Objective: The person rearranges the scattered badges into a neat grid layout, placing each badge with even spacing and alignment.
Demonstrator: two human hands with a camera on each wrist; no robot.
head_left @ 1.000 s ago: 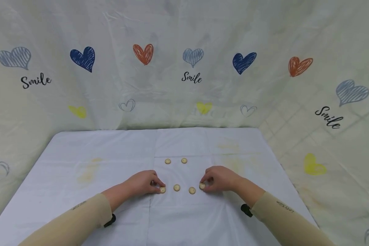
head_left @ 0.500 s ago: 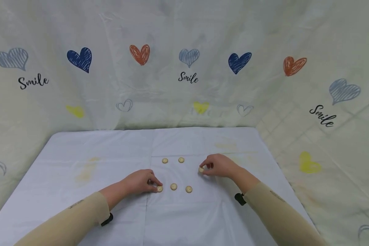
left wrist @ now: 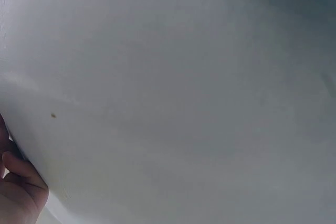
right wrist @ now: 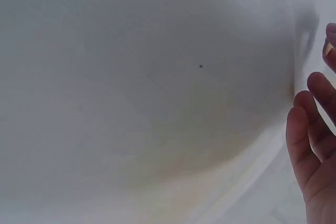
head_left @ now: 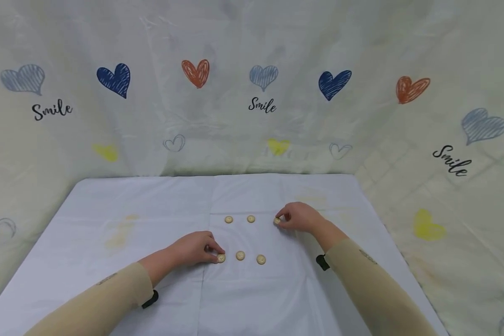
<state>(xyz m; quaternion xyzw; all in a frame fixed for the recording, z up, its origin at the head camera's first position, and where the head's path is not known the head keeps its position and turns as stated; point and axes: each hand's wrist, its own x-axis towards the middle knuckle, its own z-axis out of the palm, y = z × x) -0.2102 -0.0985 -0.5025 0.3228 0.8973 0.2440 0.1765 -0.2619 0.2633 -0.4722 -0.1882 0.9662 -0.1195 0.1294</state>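
Note:
In the head view my left hand (head_left: 194, 248) pinches a round wooden button (head_left: 221, 258) by its left edge, low on the tablecloth. To its right lie two loose buttons, a middle button (head_left: 240, 255) and a right-hand button (head_left: 261, 259). Farther back my right hand (head_left: 301, 217) grips another button (head_left: 277, 220) between thumb and forefinger. That button is level with two more, a far left button (head_left: 228, 219) and a far middle button (head_left: 251, 218). Each wrist view catches only part of its hand; a pale sliver shows between the right fingertips.
A white tablecloth (head_left: 151, 210) with faint yellow stains covers the table. Behind and to the right hangs a pale sheet (head_left: 227, 121) printed with hearts and "Smile". A black band (head_left: 322, 262) shows at the right wrist, below the beige sleeve.
My right hand has carried its button from the near row away from me, to the right end of the far row. The left hand keeps its place at its button.

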